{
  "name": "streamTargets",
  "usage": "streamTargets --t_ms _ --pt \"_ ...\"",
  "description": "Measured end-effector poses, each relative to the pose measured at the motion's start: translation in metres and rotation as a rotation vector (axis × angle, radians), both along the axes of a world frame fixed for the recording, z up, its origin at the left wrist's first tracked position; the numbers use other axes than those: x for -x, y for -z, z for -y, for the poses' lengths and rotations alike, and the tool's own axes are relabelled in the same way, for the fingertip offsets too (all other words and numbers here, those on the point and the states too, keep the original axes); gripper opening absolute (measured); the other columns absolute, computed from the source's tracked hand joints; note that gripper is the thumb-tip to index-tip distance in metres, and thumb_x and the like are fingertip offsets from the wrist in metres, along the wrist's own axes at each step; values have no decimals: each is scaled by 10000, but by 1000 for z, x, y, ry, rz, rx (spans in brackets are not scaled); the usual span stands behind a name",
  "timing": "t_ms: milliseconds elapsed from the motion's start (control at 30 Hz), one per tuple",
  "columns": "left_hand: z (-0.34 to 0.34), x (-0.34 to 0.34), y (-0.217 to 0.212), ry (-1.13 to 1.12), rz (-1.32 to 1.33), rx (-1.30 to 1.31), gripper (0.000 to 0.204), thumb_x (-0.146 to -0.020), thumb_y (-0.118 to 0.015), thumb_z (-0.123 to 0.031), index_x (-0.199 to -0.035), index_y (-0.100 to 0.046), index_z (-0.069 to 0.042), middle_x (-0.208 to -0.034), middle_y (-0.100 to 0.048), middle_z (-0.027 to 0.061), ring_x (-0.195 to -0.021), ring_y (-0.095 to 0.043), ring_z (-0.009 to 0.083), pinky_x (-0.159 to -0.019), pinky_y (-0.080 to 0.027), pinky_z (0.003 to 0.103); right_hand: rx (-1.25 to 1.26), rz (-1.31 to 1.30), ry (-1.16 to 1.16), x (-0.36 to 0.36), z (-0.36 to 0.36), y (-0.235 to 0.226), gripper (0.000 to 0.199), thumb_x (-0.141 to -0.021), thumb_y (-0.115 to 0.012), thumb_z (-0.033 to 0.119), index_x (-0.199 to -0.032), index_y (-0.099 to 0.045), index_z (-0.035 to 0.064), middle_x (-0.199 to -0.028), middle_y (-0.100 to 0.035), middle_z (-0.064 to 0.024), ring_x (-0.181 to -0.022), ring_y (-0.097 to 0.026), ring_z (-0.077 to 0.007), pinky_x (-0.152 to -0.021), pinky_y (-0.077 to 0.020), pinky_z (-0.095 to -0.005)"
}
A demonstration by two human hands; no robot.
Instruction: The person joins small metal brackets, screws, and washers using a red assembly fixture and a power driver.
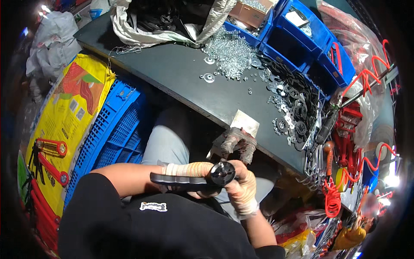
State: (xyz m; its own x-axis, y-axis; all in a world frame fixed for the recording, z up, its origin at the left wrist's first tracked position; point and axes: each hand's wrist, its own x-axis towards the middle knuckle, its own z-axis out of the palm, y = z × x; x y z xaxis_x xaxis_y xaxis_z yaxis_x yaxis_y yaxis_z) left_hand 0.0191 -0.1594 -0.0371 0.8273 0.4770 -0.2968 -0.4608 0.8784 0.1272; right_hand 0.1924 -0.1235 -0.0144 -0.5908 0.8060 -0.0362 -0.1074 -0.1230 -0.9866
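Observation:
In front of my chest I hold a black curved handle [181, 179] with a round hub [223, 173] at its right end. My left hand [196, 169], in a pale glove or wrapping, is closed around the handle from behind, and its fingers are partly hidden. On the hub's right side my right hand [243, 190] is closed, with thumb and fingers against the rim. Just beyond the hands, a cloth-wrapped fixture [238, 144] stands at the bench edge next to a pale metal plate [245, 123].
The dark bench [172, 64] carries a pile of small shiny hardware [230, 52], black ring-shaped parts [297, 95] and blue bins [289, 41]. Red-handled pieces [51, 168] lie on a yellow sack [73, 112] over a blue crate [114, 125]. A red coiled hose [332, 203] hangs at right; another person [351, 235] is beyond.

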Motion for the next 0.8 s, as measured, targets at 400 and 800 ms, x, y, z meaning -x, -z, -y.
streamTargets --t_ms 400,800 --pt "-26 21 -16 -173 -848 -774 211 -852 -586 -207 -981 -613 -42 -869 -641 48 -792 -597 146 -746 -488 317 -1056 -130 -574 12 -31 -21 175 -556 -662 253 -676 -594 144 -596 -439 -11 -555 -477 -239 -518 -361 -358" --pt "-260 88 -37 -121 -2313 -1227 280 -842 -623 -184 -1098 -660 -76 -1080 -646 187 -1016 -616 344 -910 -474 396 -1095 471 173 -8 -166 -45 130 -795 -617 172 -878 -683 96 -889 -674 -113 -838 -640 -281 -755 -504 -358"
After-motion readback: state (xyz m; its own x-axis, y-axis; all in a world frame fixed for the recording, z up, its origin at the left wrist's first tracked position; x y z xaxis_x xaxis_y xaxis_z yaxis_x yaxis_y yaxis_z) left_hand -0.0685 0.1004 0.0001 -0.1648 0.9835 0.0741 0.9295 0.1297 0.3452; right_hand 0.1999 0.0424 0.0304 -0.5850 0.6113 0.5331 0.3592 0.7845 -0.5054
